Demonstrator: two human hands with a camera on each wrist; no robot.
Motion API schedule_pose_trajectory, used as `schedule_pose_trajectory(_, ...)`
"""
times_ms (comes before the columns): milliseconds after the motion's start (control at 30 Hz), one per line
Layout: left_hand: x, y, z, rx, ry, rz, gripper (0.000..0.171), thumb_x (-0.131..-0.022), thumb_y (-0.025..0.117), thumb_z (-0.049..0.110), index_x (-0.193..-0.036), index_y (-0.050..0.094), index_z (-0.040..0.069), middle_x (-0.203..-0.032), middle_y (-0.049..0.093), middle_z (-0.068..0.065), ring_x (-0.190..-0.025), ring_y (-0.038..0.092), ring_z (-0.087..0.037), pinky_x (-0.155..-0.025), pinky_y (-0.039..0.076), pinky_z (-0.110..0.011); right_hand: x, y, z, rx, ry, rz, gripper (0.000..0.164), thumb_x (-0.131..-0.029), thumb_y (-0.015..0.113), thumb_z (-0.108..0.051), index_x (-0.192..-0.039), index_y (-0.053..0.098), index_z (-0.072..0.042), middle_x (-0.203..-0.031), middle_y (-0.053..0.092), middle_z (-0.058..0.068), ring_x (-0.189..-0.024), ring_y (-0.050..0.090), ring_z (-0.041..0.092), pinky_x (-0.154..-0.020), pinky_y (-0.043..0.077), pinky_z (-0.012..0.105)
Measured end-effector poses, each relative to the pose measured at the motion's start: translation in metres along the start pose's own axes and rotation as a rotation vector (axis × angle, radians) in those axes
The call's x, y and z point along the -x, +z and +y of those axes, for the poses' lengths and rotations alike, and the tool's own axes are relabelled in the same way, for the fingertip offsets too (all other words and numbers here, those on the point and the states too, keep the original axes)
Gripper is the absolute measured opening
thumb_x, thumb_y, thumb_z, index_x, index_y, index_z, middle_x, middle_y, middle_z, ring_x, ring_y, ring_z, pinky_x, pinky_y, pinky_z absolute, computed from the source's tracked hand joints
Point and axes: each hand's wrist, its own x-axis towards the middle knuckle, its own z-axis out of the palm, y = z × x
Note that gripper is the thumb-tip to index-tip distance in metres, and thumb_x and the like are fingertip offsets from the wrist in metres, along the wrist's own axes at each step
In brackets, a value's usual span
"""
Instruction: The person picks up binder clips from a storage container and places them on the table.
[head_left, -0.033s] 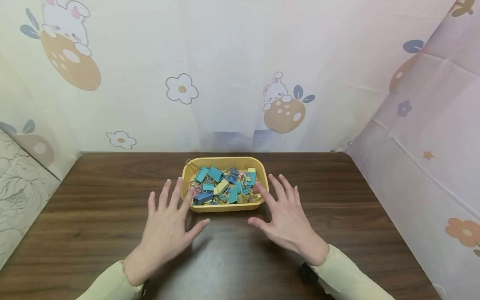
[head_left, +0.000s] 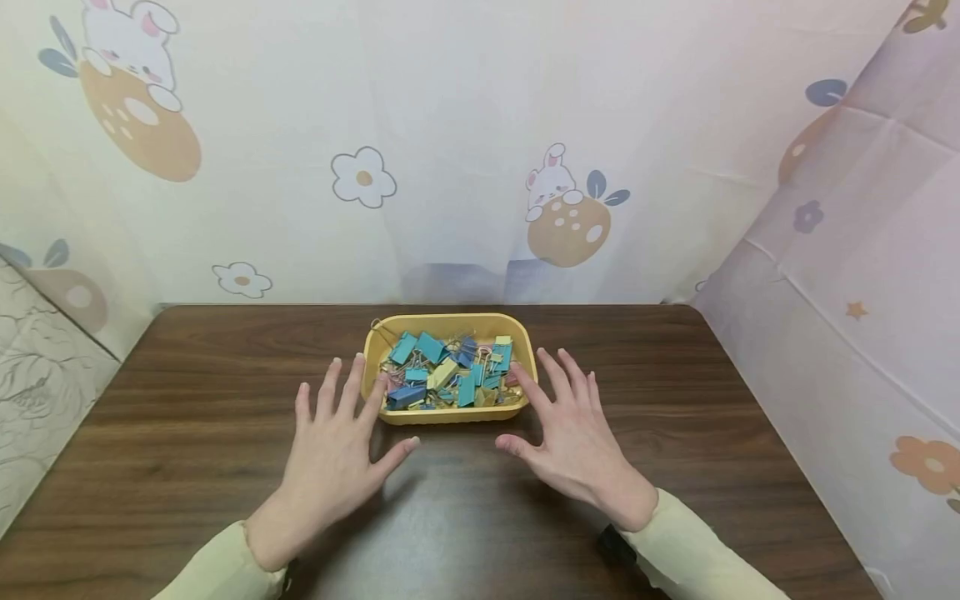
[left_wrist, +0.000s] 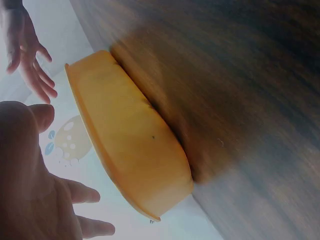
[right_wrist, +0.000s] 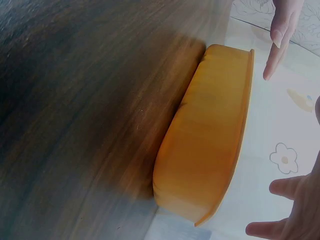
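Note:
A yellow plastic basket (head_left: 450, 416) stands near the back edge of the table, filled with binder clips (head_left: 442, 374) in teal, blue, yellow and pink. My left hand (head_left: 330, 458) hovers at the basket's front left corner, fingers spread and straight, holding nothing. On the other side, my right hand (head_left: 577, 442) is spread the same way by the front right corner, also without anything in it. Both wrist views show the basket's outer wall (left_wrist: 135, 135) from low down, with the hands raised above the tabletop. The clips are hidden there by the wall.
The dark wood table (head_left: 187, 417) reaches out on both sides of the basket. Behind it hangs a pale curtain (head_left: 450, 167) printed with rabbits and flowers, and another printed cloth (head_left: 862, 275) borders the right side. A wire clip handle (head_left: 377, 324) sticks up at the basket's back left rim.

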Motion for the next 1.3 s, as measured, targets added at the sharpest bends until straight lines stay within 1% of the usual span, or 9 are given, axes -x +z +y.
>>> schedule_pose_trajectory(200, -0.001, -0.001, -0.001, 0.007, 0.002, 0.018, 0.09, -0.079, 0.036, 0.078, -0.148, 0.03, 0.021, -0.156, 0.007, -0.011, -0.14, 0.007, -0.037, -0.105, -0.001, -0.062, 0.0, 0.001, 0.0, 0.01, 0.008, 0.006, 0.086, -0.076, 0.044, -0.077, -0.147, 0.028, -0.032, -0.152, 0.018, 0.011, -0.14, 0.007, 0.034, -0.101, 0.013, 0.068)
schedule_pose_trajectory(367, -0.002, -0.001, -0.004, 0.003, 0.005, 0.027, 0.09, -0.079, 0.036, 0.078, -0.147, 0.031, 0.02, -0.155, 0.011, -0.013, -0.14, 0.009, -0.037, -0.105, 0.001, -0.062, -0.002, 0.001, -0.001, 0.015, 0.02, 0.007, 0.087, -0.075, 0.044, -0.079, -0.148, 0.026, -0.034, -0.152, 0.018, 0.01, -0.14, 0.007, 0.034, -0.101, 0.013, 0.068)
schedule_pose_trajectory(500, -0.002, -0.002, -0.004, 0.003, 0.004, 0.022, 0.091, -0.079, 0.036, 0.078, -0.148, 0.03, 0.019, -0.154, 0.014, -0.014, -0.14, 0.008, -0.037, -0.105, 0.002, -0.062, -0.002, 0.001, -0.001, 0.019, 0.022, 0.008, 0.087, -0.075, 0.046, -0.078, -0.147, 0.027, -0.034, -0.152, 0.018, 0.011, -0.14, 0.008, 0.034, -0.1, 0.013, 0.068)
schedule_pose_trajectory(667, -0.003, -0.004, -0.004, 0.007, 0.001, 0.021, 0.09, -0.079, 0.035, 0.078, -0.148, 0.029, 0.02, -0.154, 0.016, -0.014, -0.139, 0.009, -0.037, -0.105, 0.002, -0.062, -0.003, 0.0, 0.0, 0.046, 0.023, 0.012, 0.088, -0.075, 0.041, -0.08, -0.148, 0.024, -0.034, -0.152, 0.018, 0.011, -0.139, 0.008, 0.034, -0.1, 0.014, 0.068)
schedule_pose_trajectory(800, -0.003, -0.005, -0.005, 0.01, 0.0, 0.007, 0.09, -0.08, 0.034, 0.078, -0.147, 0.032, 0.018, -0.153, 0.018, -0.015, -0.139, 0.012, -0.037, -0.106, 0.004, -0.061, -0.003, -0.002, 0.001, 0.046, 0.027, 0.003, 0.087, -0.075, 0.042, -0.079, -0.148, 0.022, -0.036, -0.152, 0.017, 0.011, -0.14, 0.009, 0.034, -0.101, 0.015, 0.066)
schedule_pose_trajectory(933, -0.004, -0.005, -0.006, 0.02, -0.008, -0.006, 0.089, -0.081, 0.033, 0.077, -0.145, 0.036, 0.015, -0.151, 0.022, -0.017, -0.136, 0.021, -0.038, -0.104, 0.019, -0.058, -0.005, -0.003, 0.004, 0.031, 0.025, 0.006, 0.083, -0.078, 0.049, -0.073, -0.148, 0.026, -0.033, -0.152, 0.019, 0.011, -0.139, 0.012, 0.033, -0.102, 0.017, 0.064)
schedule_pose_trajectory(1067, -0.007, -0.002, -0.009, 0.037, -0.033, -0.012, 0.086, -0.083, 0.032, 0.075, -0.143, 0.039, 0.014, -0.149, 0.028, -0.017, -0.129, 0.033, -0.037, -0.094, 0.036, -0.055, -0.006, -0.005, 0.006, 0.007, 0.02, 0.023, 0.076, -0.081, 0.048, -0.069, -0.145, 0.036, -0.028, -0.15, 0.024, 0.011, -0.137, 0.018, 0.033, -0.102, 0.022, 0.062)
schedule_pose_trajectory(1200, -0.009, -0.001, -0.014, 0.057, -0.053, -0.008, 0.084, -0.085, 0.034, 0.072, -0.144, 0.037, 0.013, -0.143, 0.036, -0.018, -0.119, 0.044, -0.038, -0.083, 0.044, -0.054, -0.006, -0.005, 0.007, -0.035, 0.015, 0.042, 0.07, -0.085, 0.045, -0.066, -0.14, 0.044, -0.022, -0.145, 0.032, 0.011, -0.134, 0.025, 0.032, -0.099, 0.033, 0.055)
schedule_pose_trajectory(1300, -0.013, -0.001, -0.019, 0.084, -0.064, 0.021, 0.082, -0.086, 0.037, 0.069, -0.143, 0.036, 0.01, -0.135, 0.045, -0.018, -0.11, 0.051, -0.038, -0.073, 0.049, -0.052, -0.008, -0.005, 0.008, -0.066, 0.008, 0.053, 0.063, -0.087, 0.048, -0.06, -0.134, 0.051, -0.019, -0.141, 0.039, 0.009, -0.13, 0.032, 0.03, -0.095, 0.04, 0.051)
